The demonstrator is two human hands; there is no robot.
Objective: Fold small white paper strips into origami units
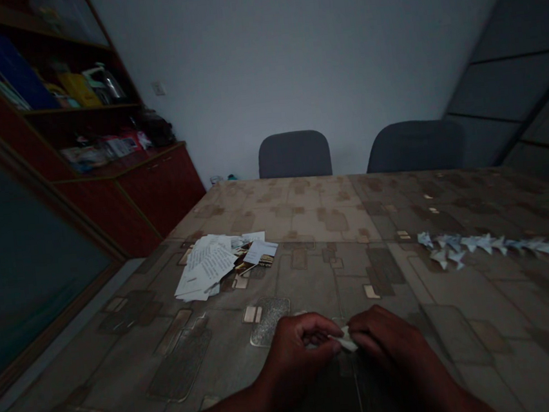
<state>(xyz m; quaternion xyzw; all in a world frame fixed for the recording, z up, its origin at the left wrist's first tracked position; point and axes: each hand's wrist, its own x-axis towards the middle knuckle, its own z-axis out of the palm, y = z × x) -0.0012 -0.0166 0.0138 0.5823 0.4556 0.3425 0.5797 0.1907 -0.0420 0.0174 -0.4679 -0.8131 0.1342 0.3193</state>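
A small folded piece of white paper (347,339) is held between my two hands, just above the patterned tablecloth near the front of the table. My left hand (301,352) pinches its left end between thumb and fingers. On the other side, my right hand (389,337) grips the right end, with its fingers bent around the paper. Part of the paper is hidden by the fingertips.
A pile of printed sheets (207,267) lies at the left of the table (311,280). Several folded white paper shapes (486,244) form a row at the right. Two grey chairs (293,154) stand behind, and a red-brown cabinet (160,184) is at the left.
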